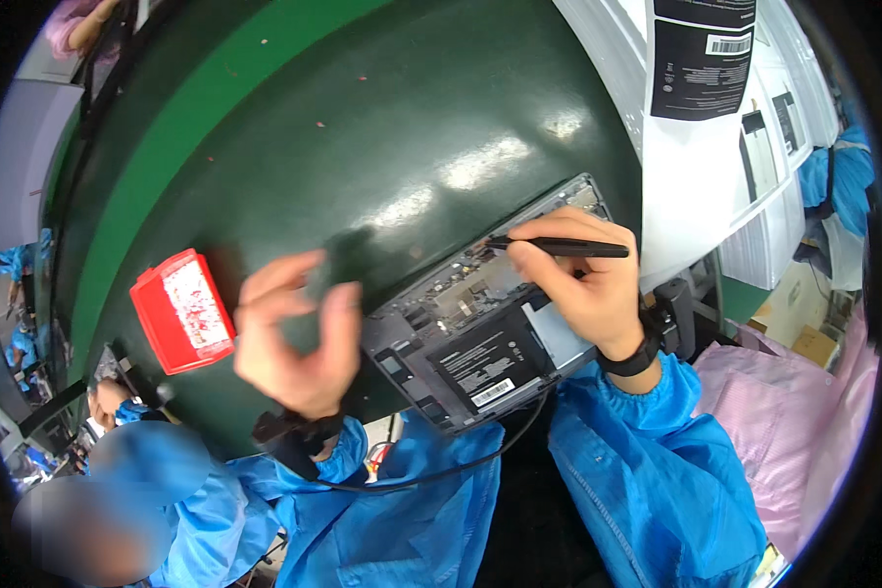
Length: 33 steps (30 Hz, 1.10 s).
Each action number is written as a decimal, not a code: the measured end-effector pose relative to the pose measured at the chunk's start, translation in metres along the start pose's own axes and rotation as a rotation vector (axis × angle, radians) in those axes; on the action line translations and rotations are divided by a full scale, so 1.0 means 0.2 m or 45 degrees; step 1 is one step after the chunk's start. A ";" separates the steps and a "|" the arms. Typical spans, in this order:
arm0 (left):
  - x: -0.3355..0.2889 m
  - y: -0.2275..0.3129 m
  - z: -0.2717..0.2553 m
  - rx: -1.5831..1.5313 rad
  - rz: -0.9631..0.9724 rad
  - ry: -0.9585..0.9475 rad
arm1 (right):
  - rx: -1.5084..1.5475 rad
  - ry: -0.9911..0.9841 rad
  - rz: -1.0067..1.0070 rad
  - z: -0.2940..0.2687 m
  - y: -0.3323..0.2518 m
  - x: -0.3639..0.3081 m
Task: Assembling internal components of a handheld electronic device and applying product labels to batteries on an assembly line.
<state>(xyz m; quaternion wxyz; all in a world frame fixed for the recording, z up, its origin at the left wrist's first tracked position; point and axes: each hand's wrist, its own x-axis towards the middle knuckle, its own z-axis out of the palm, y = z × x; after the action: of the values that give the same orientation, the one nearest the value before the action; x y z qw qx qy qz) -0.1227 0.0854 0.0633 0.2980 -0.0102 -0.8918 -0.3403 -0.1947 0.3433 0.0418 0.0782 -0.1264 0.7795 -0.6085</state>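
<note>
An opened laptop base lies at a slant on the dark green table, its circuit board and inner parts showing. A black labelled battery fills part of its near side. My right hand is over the board, thumb and fingers closed round a slim black pen-shaped tool. The tool's tip points left, at the board's far edge; whether it touches I cannot tell. My left hand hovers left of the laptop with thumb and fingers apart, nothing in it. Beside it sits a red tray with small white and red bits.
White plastic trays holding black labelled panels stand at the right. A black cable runs along the laptop's near edge from my left wrist. One person in blue sits close at lower left; pink clothing shows at lower right.
</note>
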 end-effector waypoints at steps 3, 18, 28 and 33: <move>-0.02 -0.11 -0.27 0.136 -0.440 0.226 | 0.168 0.005 0.050 -0.01 0.02 -0.01; -0.09 -0.36 -0.70 0.698 -0.634 0.140 | 0.206 -0.083 0.051 -0.04 -0.04 -0.03; -0.12 0.07 -0.37 0.419 -0.394 -0.214 | 0.430 0.180 0.049 -0.06 -0.05 -0.07; -0.32 0.12 -0.17 0.332 -0.532 -0.421 | 0.036 0.126 -0.341 -0.24 -0.02 -0.14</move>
<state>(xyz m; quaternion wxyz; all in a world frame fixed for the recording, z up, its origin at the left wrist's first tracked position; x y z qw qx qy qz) -0.0466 0.0951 0.0636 0.0710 0.1568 -0.9472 -0.2705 -0.1812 0.3944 0.0559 -0.0404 -0.1981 0.7499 -0.6299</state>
